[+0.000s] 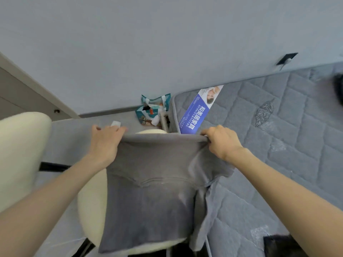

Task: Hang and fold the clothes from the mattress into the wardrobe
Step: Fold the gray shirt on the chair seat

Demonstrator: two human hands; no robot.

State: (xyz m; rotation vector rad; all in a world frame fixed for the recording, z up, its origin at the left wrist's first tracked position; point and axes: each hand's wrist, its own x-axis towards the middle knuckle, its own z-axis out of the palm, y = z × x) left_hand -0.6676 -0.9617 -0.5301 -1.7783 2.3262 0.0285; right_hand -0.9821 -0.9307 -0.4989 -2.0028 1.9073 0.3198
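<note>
Grips a grey T-shirt (148, 201) by its folded top edge, with the left hand (106, 141) pinching one end and the right hand (220, 143) curled round the other. Hangs over a cream chair seat (91, 210), just beside the quilted mattress (278, 145).

The cream chair (91, 204) crowds the floor left of the mattress (278, 145).
</note>
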